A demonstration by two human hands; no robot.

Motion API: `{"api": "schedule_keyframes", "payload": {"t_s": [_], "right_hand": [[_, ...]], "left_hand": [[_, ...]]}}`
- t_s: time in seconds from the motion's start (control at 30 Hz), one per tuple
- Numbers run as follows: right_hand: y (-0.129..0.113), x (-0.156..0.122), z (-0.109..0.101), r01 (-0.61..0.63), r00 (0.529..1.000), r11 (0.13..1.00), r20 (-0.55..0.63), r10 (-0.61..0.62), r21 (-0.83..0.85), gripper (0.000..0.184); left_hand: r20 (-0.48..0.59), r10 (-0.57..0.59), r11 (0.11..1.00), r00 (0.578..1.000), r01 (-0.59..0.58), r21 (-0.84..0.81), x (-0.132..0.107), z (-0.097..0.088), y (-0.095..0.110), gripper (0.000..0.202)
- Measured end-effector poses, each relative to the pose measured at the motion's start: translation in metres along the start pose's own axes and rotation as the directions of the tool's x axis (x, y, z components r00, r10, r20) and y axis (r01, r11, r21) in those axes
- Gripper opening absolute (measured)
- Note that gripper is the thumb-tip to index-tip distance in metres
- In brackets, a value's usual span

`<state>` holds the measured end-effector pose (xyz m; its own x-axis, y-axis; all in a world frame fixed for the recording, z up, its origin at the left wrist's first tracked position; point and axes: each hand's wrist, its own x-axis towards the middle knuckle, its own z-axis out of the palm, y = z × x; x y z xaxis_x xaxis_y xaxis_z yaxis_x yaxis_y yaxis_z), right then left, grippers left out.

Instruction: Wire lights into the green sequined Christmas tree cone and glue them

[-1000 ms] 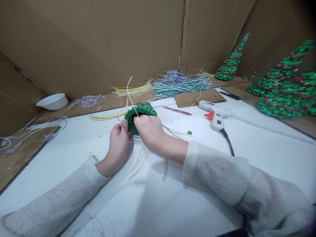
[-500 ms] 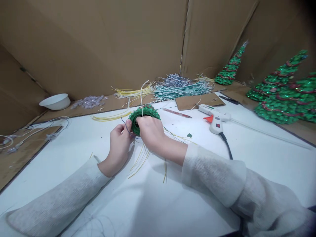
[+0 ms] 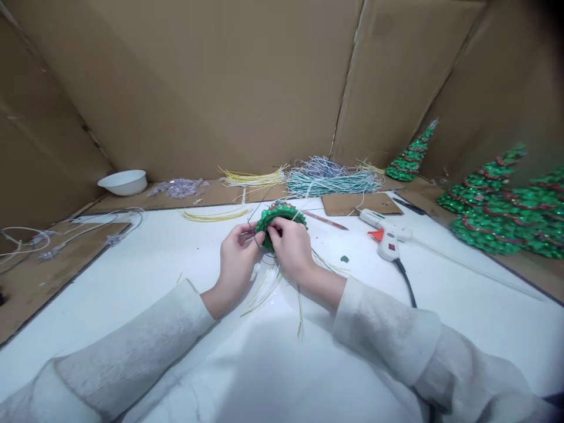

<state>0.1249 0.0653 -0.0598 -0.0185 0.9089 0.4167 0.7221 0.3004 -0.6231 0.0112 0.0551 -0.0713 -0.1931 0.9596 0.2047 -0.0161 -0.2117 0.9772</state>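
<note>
Craft wkshop — glue gun point(image 3: 388, 242), wires point(image 3: 330, 181)

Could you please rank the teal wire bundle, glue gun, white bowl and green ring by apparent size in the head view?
1. teal wire bundle
2. glue gun, white bowl and green ring: too alike to rank; the bowl is farther, the right hand half covers the ring.

Brown cardboard panels point(image 3: 198, 88) wall off upper frame, vertical seam point(image 3: 346, 97) right of centre. White bench point(image 3: 110, 294) fills lower frame; cardboard strip point(image 3: 39, 282) along left edge. Soft even light, faint shadows.
</note>
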Motion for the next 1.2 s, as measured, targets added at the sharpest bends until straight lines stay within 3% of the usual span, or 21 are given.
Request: {"api": "schedule_keyframes", "payload": {"t_s": [0.23,0.53,0.73,1.2], "right_hand": [[0.005,-0.006,0.008,-0.112,0.984,0.943,-0.095,0.148,0.312,0.018],[0.007,-0.010,0.009,-0.158,0.966,0.784,-0.069,0.248,0.600,0.020],[0.011,-0.007,0.011,-0.187,0.958,0.752,-0.053,0.282,0.632,0.019],[0.009,-0.007,0.009,-0.152,0.965,0.800,-0.087,0.246,0.580,0.013]], "left_hand": [[0.056,0.151,0.984,0.987,-0.156,0.085,0.002,0.003,-0.006,0.025],[0.109,0.294,0.930,0.949,-0.311,0.195,0.003,0.003,-0.011,0.022],[0.121,0.332,0.909,0.935,-0.351,0.222,0.005,0.003,-0.013,0.020],[0.134,0.314,0.920,0.940,-0.336,0.204,0.006,0.005,-0.012,0.023]]}}
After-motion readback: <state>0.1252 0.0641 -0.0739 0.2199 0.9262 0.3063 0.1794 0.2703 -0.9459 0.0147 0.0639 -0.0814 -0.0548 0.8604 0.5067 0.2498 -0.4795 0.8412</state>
